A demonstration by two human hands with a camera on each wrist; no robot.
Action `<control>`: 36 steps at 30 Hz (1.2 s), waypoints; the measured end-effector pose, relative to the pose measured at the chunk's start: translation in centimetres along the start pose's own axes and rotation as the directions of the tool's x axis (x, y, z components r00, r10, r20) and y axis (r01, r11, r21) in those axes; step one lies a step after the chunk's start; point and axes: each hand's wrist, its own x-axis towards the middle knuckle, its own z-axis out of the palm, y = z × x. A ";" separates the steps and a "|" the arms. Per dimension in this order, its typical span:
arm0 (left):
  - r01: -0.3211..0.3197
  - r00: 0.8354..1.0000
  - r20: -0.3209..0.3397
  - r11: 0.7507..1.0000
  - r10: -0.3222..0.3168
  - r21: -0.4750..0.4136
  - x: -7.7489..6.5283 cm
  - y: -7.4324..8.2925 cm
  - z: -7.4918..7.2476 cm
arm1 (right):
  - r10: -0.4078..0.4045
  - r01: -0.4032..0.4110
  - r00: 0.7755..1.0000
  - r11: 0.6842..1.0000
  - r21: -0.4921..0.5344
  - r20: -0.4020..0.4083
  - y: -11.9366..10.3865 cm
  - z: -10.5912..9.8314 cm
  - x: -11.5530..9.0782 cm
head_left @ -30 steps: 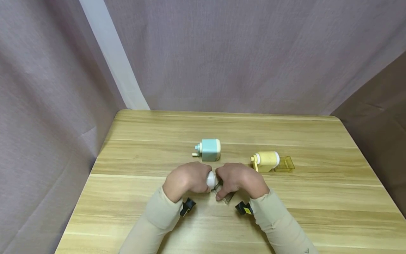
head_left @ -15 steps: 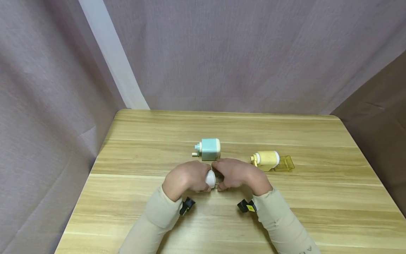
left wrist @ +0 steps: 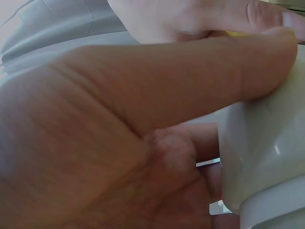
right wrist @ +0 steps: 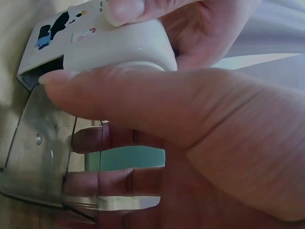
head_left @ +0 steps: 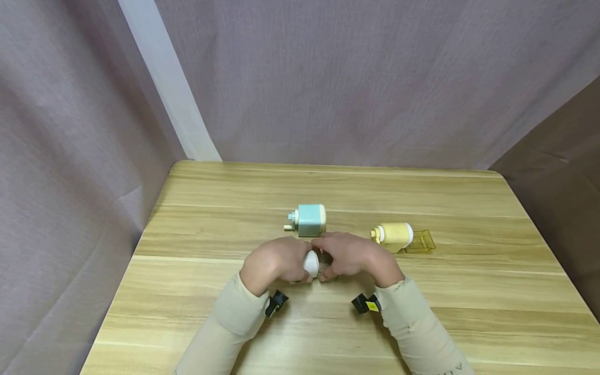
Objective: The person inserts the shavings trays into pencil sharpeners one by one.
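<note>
In the head view my left hand (head_left: 281,259) grips a white pencil sharpener (head_left: 311,264), printed with small figures in the right wrist view. The left thumb (left wrist: 190,81) lies along its white body (left wrist: 267,152). On the right, my right hand (head_left: 351,255) holds a clear smoky shavings drawer (right wrist: 40,138) between thumb and fingers. One end of the drawer is right at the dark opening (right wrist: 43,71) in the sharpener's body. The right thumb (right wrist: 119,90) crosses in front of that opening and hides part of it.
A light blue crank sharpener (head_left: 309,220) lies just beyond the hands. To the right lies a yellow sharpener (head_left: 395,237) with its amber drawer (head_left: 420,242) pulled out. The wooden table (head_left: 211,219) ends at a curtain (head_left: 351,83).
My right hand has moved away from the body and slightly left, turning the clear drawer from a slant into line with the white sharpener. The left hand has stayed nearly still.
</note>
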 end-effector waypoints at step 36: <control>-0.011 1.000 -0.028 1.000 0.012 0.022 0.1 -0.2 0.0 | -0.014 0.010 0.998 0.998 -0.067 -0.068 0.2 -0.2 -0.1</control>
